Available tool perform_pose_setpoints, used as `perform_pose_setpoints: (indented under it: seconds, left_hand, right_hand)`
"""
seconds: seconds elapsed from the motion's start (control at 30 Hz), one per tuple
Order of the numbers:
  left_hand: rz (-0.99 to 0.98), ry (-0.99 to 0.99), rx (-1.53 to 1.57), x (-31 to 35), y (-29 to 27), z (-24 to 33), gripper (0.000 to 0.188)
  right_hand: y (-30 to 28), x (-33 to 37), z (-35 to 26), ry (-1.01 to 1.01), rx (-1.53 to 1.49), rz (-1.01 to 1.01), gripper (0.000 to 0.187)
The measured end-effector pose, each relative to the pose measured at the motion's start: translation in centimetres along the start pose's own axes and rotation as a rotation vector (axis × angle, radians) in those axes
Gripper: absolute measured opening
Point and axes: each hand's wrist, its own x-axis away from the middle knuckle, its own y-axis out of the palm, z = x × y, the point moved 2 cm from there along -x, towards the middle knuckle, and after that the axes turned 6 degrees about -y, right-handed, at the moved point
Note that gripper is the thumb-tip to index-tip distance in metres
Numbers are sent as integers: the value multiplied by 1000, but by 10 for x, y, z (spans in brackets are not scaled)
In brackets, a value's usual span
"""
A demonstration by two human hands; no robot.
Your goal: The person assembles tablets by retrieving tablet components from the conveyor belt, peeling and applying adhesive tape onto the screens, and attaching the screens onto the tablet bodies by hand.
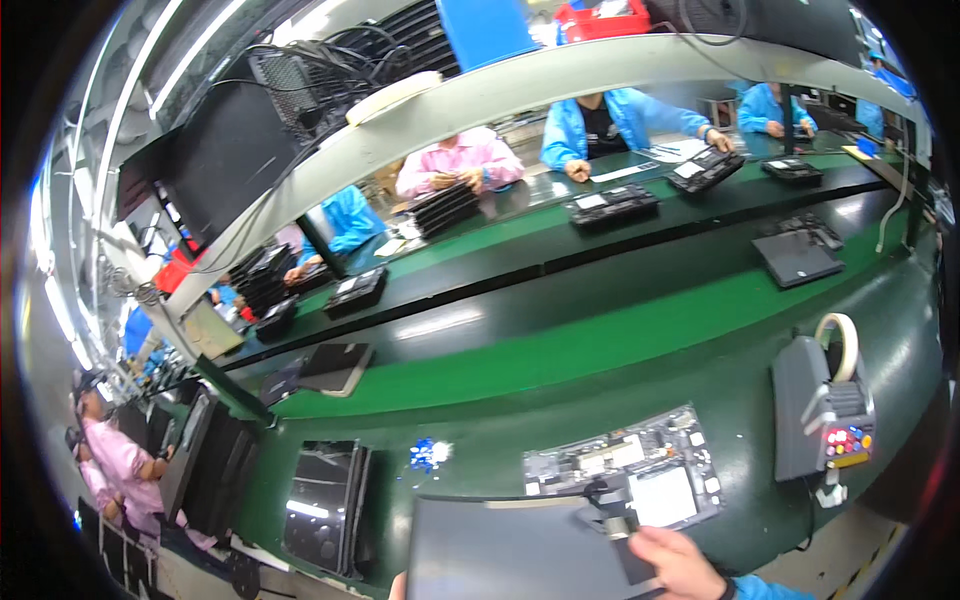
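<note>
My right hand (683, 566) grips the right edge of a dark grey laptop screen panel (505, 550), thumb on its front, near a small connector and cable (612, 520) at its upper right corner. Only a sliver of my left hand (398, 587) shows, at the panel's left edge; the rest is hidden behind it or out of view. Just beyond the panel lies an opened laptop base (600, 455) with its circuit board and a white-labelled block (662, 497) exposed. The panel overlaps the near side of that base.
Black laptop panels (325, 500) lie stacked at left, beside small blue-and-white pieces (428, 455). A grey tape dispenser (800, 410) with a tape roll stands at right. Beyond runs a green conveyor belt (560, 350). Co-workers sit across it, handling laptop parts (612, 205). A shelf beam (560, 80) crosses above.
</note>
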Motion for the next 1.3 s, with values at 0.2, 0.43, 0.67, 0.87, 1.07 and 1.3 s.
perform_pose_setpoints:
  seconds: [0.2,0.43,0.67,0.87,1.07,1.3]
  left_hand:
    - [-383,407,273,-62,94,38,34]
    - [-628,260,70,-92,158,112,44]
    - [-498,260,-872,-128,193,124,35]
    - [39,1148,-1070,-121,189,98,30]
    - [250,365,-1044,-88,98,54,33]
    - [93,250,-848,-54,108,17,38]
  right_hand:
    - [42,-5,38,250,-224,-251,21]
    - [-21,7,-15,-266,349,-41,24]
    - [-49,-12,-87,-633,186,76,38]
    - [-60,-44,-71,-620,1324,468,34]
    - [-65,-53,-69,-886,1414,485,32]
    - [-63,-48,-69,-985,1489,500,31]
